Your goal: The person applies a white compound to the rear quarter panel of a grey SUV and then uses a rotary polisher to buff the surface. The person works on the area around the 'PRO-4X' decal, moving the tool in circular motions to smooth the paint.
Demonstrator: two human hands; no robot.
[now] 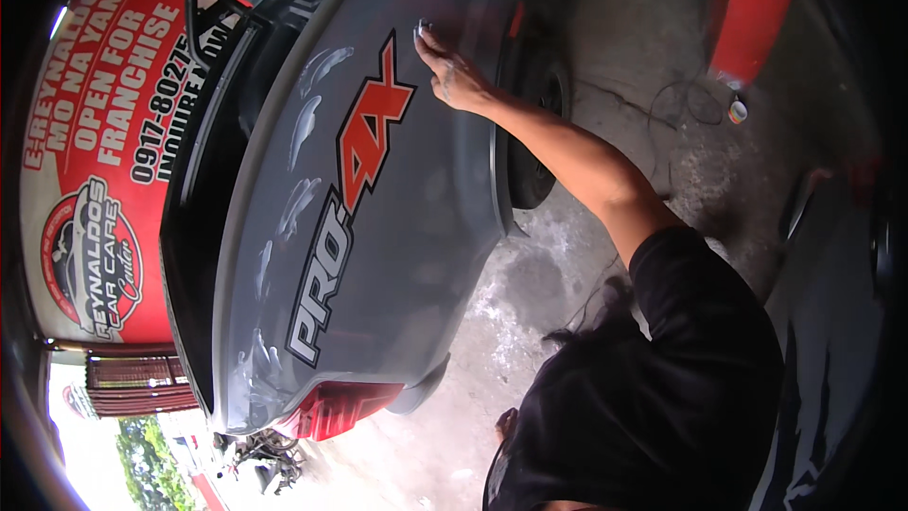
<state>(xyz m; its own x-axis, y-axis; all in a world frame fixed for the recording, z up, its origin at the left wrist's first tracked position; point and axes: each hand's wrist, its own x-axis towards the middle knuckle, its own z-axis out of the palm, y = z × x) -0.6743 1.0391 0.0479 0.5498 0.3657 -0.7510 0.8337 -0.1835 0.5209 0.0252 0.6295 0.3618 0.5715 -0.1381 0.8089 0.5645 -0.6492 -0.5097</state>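
Observation:
Stretched out over the grey side panel of a pickup truck, my right hand is at the panel's upper part. Its fingers are bent together, with something small and white at their tips that I cannot make out. White marks also show on the back of this hand. Just left of it runs a large orange, black and grey lettering decal. Several whitish smears lie on the paint between the decal and the bed's edge. My left hand shows only as a small part beside my black shirt; its fingers are mostly hidden.
A red tail light is at the panel's lower end, and a wheel is right of the panel. Beyond the truck bed hangs a red banner. On the concrete floor lie a thin cable and a small round container, near a red panel.

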